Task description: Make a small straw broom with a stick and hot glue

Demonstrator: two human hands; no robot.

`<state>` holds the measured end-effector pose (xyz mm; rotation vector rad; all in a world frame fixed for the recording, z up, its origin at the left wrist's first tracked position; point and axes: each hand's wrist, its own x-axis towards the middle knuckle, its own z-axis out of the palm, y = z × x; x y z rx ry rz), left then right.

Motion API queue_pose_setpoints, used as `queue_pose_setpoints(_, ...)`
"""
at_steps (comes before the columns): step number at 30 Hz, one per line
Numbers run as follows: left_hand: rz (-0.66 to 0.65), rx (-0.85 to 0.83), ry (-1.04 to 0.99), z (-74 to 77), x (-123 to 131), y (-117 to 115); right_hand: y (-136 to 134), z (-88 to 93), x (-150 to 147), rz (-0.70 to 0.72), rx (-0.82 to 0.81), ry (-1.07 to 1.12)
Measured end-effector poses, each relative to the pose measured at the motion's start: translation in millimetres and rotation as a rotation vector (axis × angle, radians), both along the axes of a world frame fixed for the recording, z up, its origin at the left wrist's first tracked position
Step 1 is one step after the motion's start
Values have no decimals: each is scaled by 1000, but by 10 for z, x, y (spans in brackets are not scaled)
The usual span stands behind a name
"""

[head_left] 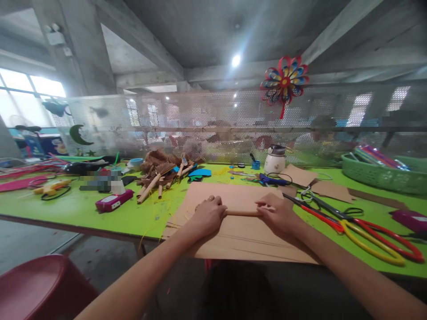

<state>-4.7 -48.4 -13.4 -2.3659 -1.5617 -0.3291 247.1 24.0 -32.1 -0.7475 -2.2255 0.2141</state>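
A thin roll of brown paper (243,213) lies crosswise over a stack of flat brown paper sheets (247,242) at the table's front edge. My left hand (210,213) is closed around the roll's left end, fingers curled over it. At the other end, my right hand (274,211) grips the roll between thumb and fingers. The stretch of roll between the two hands is in plain sight, while both ends are mostly covered by my fingers. The top sheet (230,192) extends flat behind the roll.
Large scissors with red and yellow handles (373,242) lie to the right. A heap of brown paper rolls and scraps (163,171) sits at the back left, near a purple box (114,201). A jar (275,160) and a green basket (383,171) stand behind. A red stool (43,284) is at lower left.
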Motion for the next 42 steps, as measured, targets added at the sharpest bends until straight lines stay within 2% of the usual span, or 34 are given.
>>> queue_pose_setpoints(4,18,15,4,1,6,-9,-27,-19,-24,87,102,-102)
queue_pose_setpoints(14,36,82,-14,29,56,-66,73,-65,-48,115,89,-182)
queue_pose_setpoints(20,26,80,95,-6,38,-31,46,-25,-57,96,29,-216)
queue_pose_setpoints(24,20,65,66,-49,12,1,40,-28,-38,76,1,-111)
queue_pose_setpoints(27,22,56,22,-72,-2,10,45,-28,-17,25,44,26)
queue_pose_setpoints(30,27,49,0,-72,-4,19,45,-25,-20,61,96,21)
queue_pose_setpoints(35,23,24,-5,-43,14,23,75,-35,-55,81,-13,-103)
queue_pose_setpoints(38,28,8,-34,-30,27,10,110,-11,-60,66,-23,-167)
queue_pose_setpoints(42,36,13,-82,-39,35,15,143,50,-58,50,-125,-177)
